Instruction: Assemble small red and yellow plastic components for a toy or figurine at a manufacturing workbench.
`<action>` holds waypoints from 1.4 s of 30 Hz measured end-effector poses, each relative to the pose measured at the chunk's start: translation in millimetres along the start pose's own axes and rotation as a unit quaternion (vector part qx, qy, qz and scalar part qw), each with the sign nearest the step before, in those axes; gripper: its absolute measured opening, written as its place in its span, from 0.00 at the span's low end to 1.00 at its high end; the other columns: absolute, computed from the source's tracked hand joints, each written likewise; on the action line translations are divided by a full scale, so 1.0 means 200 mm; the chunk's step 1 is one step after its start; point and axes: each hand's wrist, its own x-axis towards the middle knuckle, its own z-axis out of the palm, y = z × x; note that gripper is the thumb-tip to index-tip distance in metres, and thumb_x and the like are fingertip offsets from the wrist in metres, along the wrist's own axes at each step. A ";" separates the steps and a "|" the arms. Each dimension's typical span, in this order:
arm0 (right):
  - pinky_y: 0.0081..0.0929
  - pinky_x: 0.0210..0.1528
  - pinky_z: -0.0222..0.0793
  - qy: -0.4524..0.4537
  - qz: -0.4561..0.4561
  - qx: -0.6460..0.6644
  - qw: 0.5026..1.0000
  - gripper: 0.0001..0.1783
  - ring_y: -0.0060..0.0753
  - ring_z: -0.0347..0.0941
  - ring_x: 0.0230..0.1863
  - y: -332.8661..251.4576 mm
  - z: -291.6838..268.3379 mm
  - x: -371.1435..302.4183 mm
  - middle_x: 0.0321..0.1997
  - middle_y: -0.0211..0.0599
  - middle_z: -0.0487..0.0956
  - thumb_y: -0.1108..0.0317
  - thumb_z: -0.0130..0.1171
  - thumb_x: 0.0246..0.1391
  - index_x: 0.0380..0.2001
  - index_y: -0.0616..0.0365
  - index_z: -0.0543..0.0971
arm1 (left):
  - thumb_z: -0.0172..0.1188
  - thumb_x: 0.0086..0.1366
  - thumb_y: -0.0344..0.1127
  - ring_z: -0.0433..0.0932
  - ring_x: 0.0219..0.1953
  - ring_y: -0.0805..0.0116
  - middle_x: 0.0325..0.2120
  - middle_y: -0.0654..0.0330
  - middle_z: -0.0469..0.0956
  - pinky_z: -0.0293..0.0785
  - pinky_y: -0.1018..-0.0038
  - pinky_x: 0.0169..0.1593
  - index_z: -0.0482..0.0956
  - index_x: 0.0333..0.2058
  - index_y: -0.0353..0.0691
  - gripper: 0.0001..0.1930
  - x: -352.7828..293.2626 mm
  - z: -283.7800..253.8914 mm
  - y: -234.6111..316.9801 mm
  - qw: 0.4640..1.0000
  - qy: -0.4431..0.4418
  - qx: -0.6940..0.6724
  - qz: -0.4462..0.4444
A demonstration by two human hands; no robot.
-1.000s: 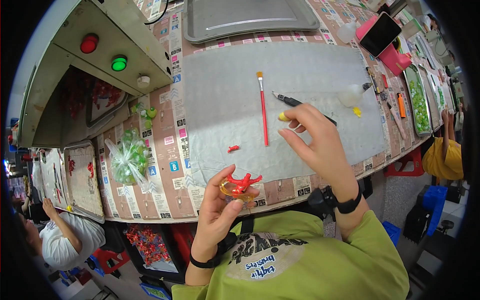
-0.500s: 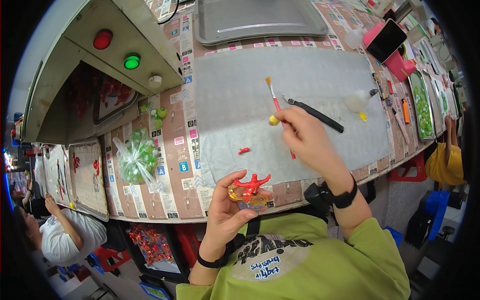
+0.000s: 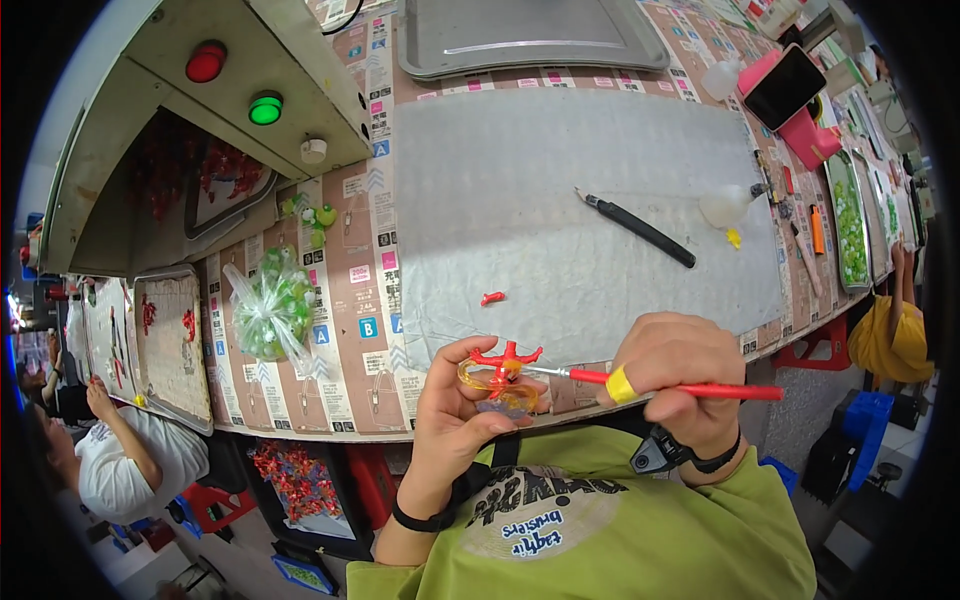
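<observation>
My left hand (image 3: 452, 410) holds a small toy figure (image 3: 502, 378) with a red top and clear yellow base, close to my chest at the table's near edge. My right hand (image 3: 672, 372) grips a red-handled paintbrush (image 3: 700, 388), and a yellow band wraps one finger. The brush tip touches the figure's red top. A small red piece (image 3: 492, 298) lies on the grey mat (image 3: 560, 180) just beyond the figure. A black craft knife (image 3: 640, 228) rests on the mat farther right.
A metal tray (image 3: 530, 40) sits at the far edge. A bag of green pieces (image 3: 270, 308) lies left. A machine with red and green buttons (image 3: 235, 85) stands at far left. A pink phone stand (image 3: 790, 95) and a clear bottle (image 3: 722, 208) are right. Other people work nearby.
My right hand lifted the red paintbrush off the mat and brought it back to the figure in my left hand. The brush tip now touches the figure.
</observation>
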 end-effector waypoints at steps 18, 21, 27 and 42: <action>0.26 0.19 0.59 -0.064 -0.045 -0.034 0.996 0.09 0.36 0.66 0.16 -0.01 0.08 0.06 0.16 0.33 0.70 0.69 0.61 0.44 0.18 0.59 0.73 | 0.61 0.51 0.22 0.75 0.42 0.62 0.39 0.49 0.74 0.71 0.72 0.47 0.55 0.52 0.35 0.31 0.00 0.06 0.03 0.989 0.036 0.137 0.042; 0.26 0.19 0.60 -0.045 -0.030 -0.026 0.998 0.09 0.37 0.65 0.16 0.02 0.06 0.04 0.16 0.32 0.70 0.68 0.60 0.45 0.18 0.59 0.73 | 0.61 0.51 0.22 0.75 0.41 0.62 0.38 0.49 0.74 0.72 0.73 0.45 0.55 0.52 0.34 0.31 0.00 0.04 0.02 0.992 0.060 0.110 0.020; 0.26 0.18 0.59 -0.050 -0.068 -0.033 0.996 0.08 0.35 0.65 0.16 0.01 0.10 0.04 0.15 0.31 0.69 0.70 0.60 0.45 0.18 0.58 0.73 | 0.61 0.51 0.22 0.75 0.40 0.62 0.37 0.49 0.74 0.74 0.70 0.44 0.55 0.53 0.34 0.32 0.00 0.03 0.00 0.998 0.027 0.049 0.015; 0.25 0.17 0.60 -0.043 -0.086 -0.049 0.994 0.11 0.34 0.66 0.16 0.02 0.10 -0.01 0.16 0.30 0.69 0.66 0.65 0.39 0.18 0.56 0.72 | 0.62 0.49 0.21 0.76 0.40 0.60 0.37 0.46 0.75 0.74 0.70 0.43 0.55 0.51 0.36 0.32 0.00 0.05 -0.01 0.995 0.055 0.080 0.019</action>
